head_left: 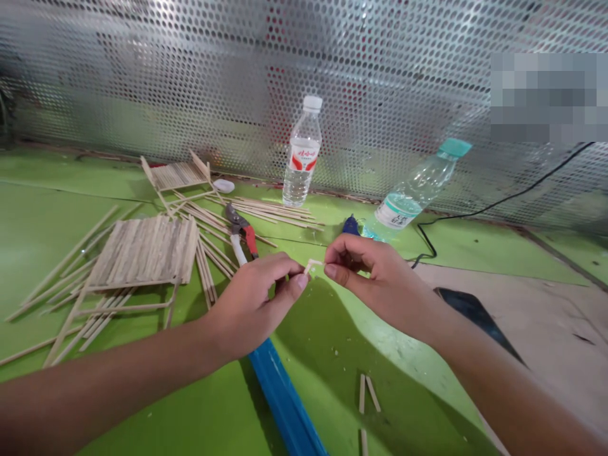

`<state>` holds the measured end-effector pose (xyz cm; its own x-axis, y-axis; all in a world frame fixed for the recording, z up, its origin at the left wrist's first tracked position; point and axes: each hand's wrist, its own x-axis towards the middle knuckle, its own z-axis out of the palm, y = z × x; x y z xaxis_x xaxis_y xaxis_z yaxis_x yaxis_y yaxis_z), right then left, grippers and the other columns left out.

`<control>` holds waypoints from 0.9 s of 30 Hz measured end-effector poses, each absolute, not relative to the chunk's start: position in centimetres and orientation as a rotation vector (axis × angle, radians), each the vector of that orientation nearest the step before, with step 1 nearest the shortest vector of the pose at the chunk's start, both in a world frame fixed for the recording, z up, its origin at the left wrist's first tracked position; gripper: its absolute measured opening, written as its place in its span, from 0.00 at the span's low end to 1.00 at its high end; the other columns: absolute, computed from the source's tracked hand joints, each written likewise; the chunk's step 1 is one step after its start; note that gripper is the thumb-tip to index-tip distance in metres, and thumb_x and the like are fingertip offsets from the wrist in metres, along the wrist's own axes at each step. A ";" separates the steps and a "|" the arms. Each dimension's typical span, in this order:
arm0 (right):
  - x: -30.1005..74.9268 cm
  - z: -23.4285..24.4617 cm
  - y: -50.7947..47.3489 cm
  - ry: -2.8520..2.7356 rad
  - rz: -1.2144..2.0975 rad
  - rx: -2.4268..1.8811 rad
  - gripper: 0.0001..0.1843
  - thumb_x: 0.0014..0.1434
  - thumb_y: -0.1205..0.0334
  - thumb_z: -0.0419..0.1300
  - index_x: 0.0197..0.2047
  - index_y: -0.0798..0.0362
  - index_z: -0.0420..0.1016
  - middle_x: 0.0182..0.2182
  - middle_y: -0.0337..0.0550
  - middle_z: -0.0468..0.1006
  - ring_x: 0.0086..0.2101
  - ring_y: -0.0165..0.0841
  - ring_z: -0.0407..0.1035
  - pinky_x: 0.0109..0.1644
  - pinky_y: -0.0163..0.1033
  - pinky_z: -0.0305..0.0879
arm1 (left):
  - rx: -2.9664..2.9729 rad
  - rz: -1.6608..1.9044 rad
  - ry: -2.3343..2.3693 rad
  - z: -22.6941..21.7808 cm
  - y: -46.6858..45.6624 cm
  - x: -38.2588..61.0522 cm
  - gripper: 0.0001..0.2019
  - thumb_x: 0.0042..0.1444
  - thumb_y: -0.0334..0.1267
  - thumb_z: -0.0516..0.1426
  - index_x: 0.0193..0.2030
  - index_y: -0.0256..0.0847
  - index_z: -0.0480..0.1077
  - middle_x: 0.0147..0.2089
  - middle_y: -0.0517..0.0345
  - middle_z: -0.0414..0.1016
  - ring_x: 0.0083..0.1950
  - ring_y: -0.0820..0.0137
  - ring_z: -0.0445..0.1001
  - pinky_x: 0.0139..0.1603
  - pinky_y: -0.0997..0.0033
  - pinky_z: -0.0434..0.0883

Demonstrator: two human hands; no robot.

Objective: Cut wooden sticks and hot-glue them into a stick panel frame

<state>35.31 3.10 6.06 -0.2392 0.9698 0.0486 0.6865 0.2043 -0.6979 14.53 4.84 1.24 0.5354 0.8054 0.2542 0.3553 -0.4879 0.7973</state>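
Note:
Between my hands are short wooden stick pieces point(314, 261), meeting at an angle. My left hand point(256, 301) pinches the left end between thumb and forefinger. My right hand point(375, 278) pinches the other end, its remaining fingers curled. Just behind my left hand lie pruning shears point(247, 235) with one red and one white handle. Beyond my right hand a dark blue object point(350, 225), partly hidden, looks like the end of a glue gun. Below my hands lie a few short cut sticks point(362, 394) on the green surface.
Two small chair-like stick models point(149, 250) point(175, 176) stand at left among loose sticks point(209, 218). A white-capped bottle point(303, 158) stands upright; a green-capped bottle point(413, 190) tilts against the perforated metal panel point(228, 82). A blue strip point(285, 399), a phone point(475, 320) and a black cable point(503, 195) lie nearby.

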 end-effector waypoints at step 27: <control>35.3 5.2 3.1 -1.978 0.950 -1.447 0.10 0.65 0.58 0.57 0.40 0.51 0.78 0.34 0.42 0.79 0.36 0.33 0.71 0.38 0.38 0.65 | 2.118 0.863 0.944 1.2 4.8 14.5 0.10 0.66 0.38 0.51 0.33 0.41 0.68 0.31 0.61 0.68 0.33 0.73 0.66 0.33 0.71 0.61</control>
<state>35.32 3.09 5.21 -0.3040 0.9527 -0.0026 0.5976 0.1886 -0.7793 14.54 4.77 1.25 0.5230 0.7989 0.2970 0.3672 -0.5257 0.7674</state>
